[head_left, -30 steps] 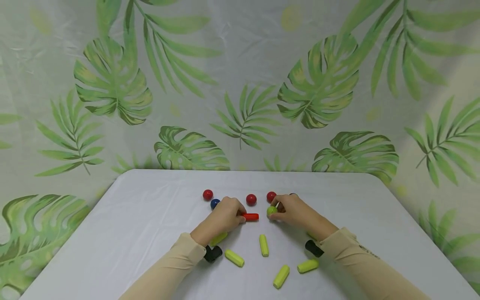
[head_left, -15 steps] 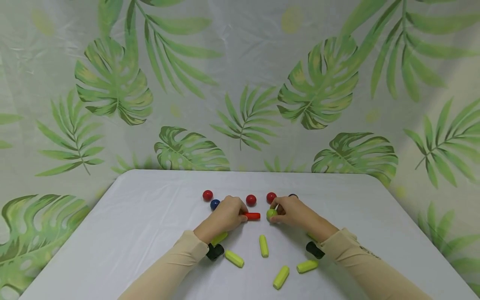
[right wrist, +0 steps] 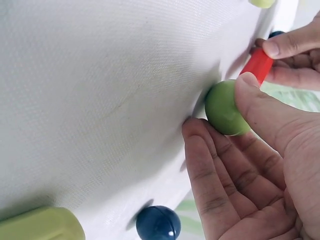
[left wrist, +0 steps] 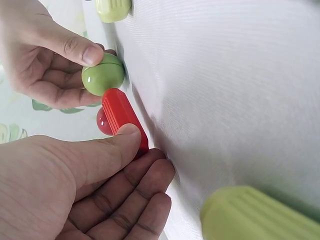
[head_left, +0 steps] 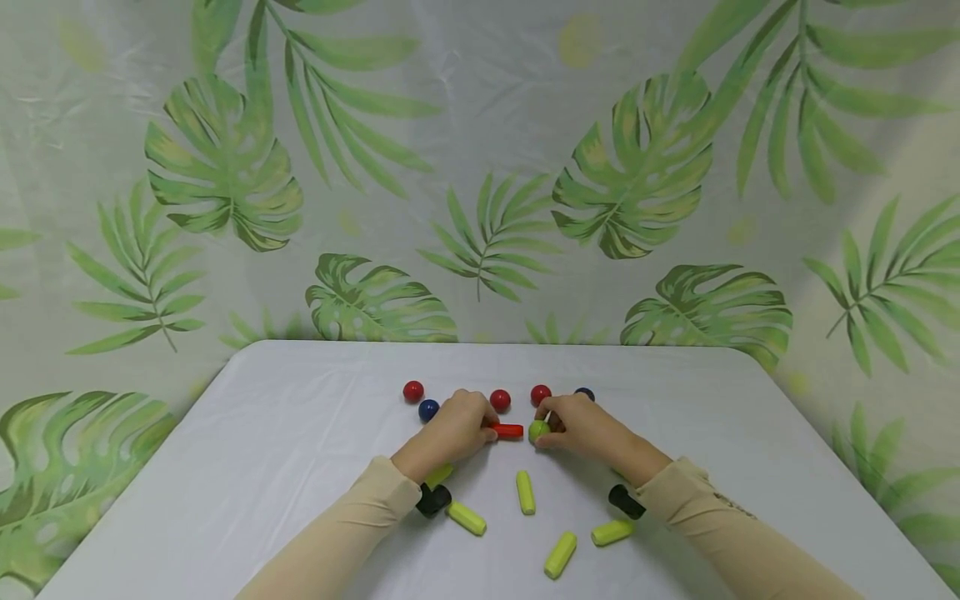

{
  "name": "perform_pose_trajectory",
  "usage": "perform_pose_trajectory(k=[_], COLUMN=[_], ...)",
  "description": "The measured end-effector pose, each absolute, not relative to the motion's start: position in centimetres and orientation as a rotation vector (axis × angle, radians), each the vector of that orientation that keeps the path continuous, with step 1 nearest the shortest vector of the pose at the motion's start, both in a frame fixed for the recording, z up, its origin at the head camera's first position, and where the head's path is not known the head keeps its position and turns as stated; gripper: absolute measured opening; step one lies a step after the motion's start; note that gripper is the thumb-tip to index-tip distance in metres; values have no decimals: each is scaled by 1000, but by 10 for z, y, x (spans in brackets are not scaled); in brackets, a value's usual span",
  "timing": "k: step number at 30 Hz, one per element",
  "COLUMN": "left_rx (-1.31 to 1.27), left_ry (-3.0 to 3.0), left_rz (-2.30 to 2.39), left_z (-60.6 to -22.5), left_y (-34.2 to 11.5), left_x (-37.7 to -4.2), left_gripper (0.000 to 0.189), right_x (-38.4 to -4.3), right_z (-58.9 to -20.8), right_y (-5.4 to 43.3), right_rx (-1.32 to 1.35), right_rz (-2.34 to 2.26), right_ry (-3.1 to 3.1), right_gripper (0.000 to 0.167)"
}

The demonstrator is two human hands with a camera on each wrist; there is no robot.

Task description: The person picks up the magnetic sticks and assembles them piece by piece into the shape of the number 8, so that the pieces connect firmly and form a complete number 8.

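My left hand [head_left: 457, 423] pinches one end of a red ridged stick [left wrist: 120, 112] between thumb and fingertips, low over the white cloth. The stick's free end points right, toward a green ball [right wrist: 225, 107]. Thumb and fingers of my right hand [head_left: 585, 425] hold that ball just above the table surface. A small gap separates stick and ball in the head view, while in the left wrist view the stick's tip overlaps the ball's lower edge. Behind the hands, a red ball [head_left: 500, 401] and another red ball [head_left: 541, 394] rest on the table.
On the left lie a further red ball [head_left: 413, 392] and a blue ball [head_left: 428, 410]; a dark blue ball [head_left: 585, 393] sits behind the right hand. Several yellow-green sticks [head_left: 526, 492] are scattered nearer the front of the white table [head_left: 225, 467]. A leaf-patterned curtain [head_left: 480, 167] hangs behind.
My left hand has shifted slightly right with the red stick. My right hand has brought the green ball slightly left and nearer me, narrowing the gap between them.
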State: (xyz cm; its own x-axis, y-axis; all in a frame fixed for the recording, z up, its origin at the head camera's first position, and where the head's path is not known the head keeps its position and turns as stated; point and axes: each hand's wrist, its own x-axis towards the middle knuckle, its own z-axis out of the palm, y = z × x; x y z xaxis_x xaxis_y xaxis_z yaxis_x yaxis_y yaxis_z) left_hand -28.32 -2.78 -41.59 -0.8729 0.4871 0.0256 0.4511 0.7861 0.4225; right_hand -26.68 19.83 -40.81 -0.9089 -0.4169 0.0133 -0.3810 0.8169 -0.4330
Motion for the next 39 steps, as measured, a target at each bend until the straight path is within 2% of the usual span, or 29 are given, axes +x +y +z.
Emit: perform_pose_trajectory(k=[24,39], left_rx=[785,760], left_ry=[2874,2866], left_rz=[708,750], left_z=[-415,-415], left_y=[-23,-25], left_x=[-283,-283], left_gripper=[15,21], right_x=[-266,-266], right_z=[-408,-408], right_y=[197,197], right_rx=[-675,-682], right_rz=[-622,-611], right_ry=[2941,2950], right_gripper=[27,27])
